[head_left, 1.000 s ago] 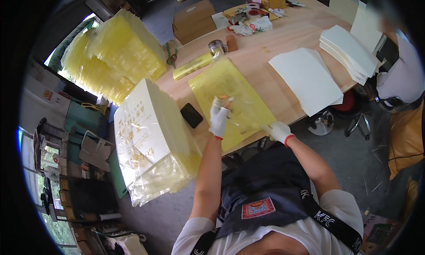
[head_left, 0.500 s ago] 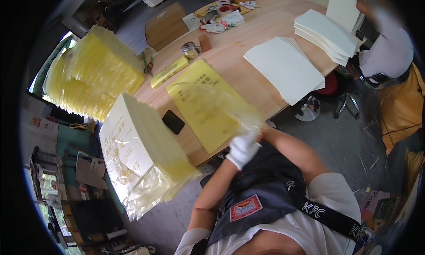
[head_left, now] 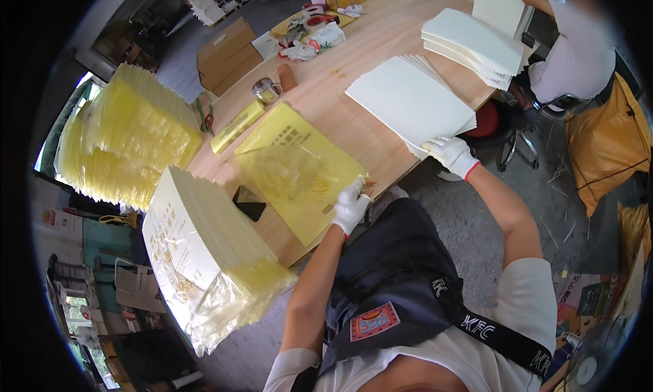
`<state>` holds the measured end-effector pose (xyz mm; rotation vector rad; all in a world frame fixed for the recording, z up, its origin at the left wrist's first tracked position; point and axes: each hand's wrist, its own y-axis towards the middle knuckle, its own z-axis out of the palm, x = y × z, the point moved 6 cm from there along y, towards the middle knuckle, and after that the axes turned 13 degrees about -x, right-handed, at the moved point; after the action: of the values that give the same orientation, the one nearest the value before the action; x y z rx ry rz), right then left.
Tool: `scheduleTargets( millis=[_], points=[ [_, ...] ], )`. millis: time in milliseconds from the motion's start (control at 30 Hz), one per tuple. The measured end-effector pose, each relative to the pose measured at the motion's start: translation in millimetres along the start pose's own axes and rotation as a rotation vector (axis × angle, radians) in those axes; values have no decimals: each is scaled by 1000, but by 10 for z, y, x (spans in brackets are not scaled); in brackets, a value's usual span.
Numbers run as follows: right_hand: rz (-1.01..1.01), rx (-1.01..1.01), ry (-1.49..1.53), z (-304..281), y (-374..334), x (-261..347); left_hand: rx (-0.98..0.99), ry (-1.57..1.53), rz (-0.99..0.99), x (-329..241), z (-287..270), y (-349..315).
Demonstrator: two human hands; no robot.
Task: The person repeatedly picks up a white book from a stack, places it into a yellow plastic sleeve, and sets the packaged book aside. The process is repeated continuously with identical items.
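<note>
My left hand (head_left: 351, 206), in a white glove, pinches the near open edge of a clear yellowish plastic bag (head_left: 292, 171). The bag lies on a flat pile of printed yellow bags (head_left: 306, 225) at the table's near edge. To the right, my gloved right hand (head_left: 449, 154) has its fingers at the near corner of a white sheet (head_left: 408, 96), the top one of a fanned stack. Its thumb is hard to make out.
On the left stand a tall stack of bagged white folders (head_left: 183, 235) and a heap of yellow plastic bags (head_left: 129, 133). A phone (head_left: 249, 203), a yellow roll (head_left: 238, 126), a metal mug (head_left: 266, 90) and scissors (head_left: 208, 122) lie nearby. A co-worker (head_left: 578, 59) sits far right beside more white sheets (head_left: 473, 42).
My right hand has left the plastic bag and moved right to the white sheets. The bag has settled lower over the pile, its edge still in my left hand. The view has shifted slightly.
</note>
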<state>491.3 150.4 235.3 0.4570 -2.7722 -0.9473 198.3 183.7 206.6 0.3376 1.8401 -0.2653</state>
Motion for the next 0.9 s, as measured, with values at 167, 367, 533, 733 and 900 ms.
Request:
scheduleTargets(
  millis=[167, 367, 533, 733, 900],
  points=[
    [-200, -262, 4, -652, 428, 869, 152, -441, -287, 10, 326, 148],
    [263, 21, 482, -474, 47, 1587, -139, -371, -398, 525, 51, 50],
    [1332, -42, 1703, 412, -735, 654, 102, 207, -275, -492, -339, -32],
    [1011, 94, 1061, 492, -217, 1300, 370, 862, -249, -864, 455, -578],
    [898, -72, 704, 83, -180, 1294, 91, 238, 26, -840, -120, -534]
  ],
)
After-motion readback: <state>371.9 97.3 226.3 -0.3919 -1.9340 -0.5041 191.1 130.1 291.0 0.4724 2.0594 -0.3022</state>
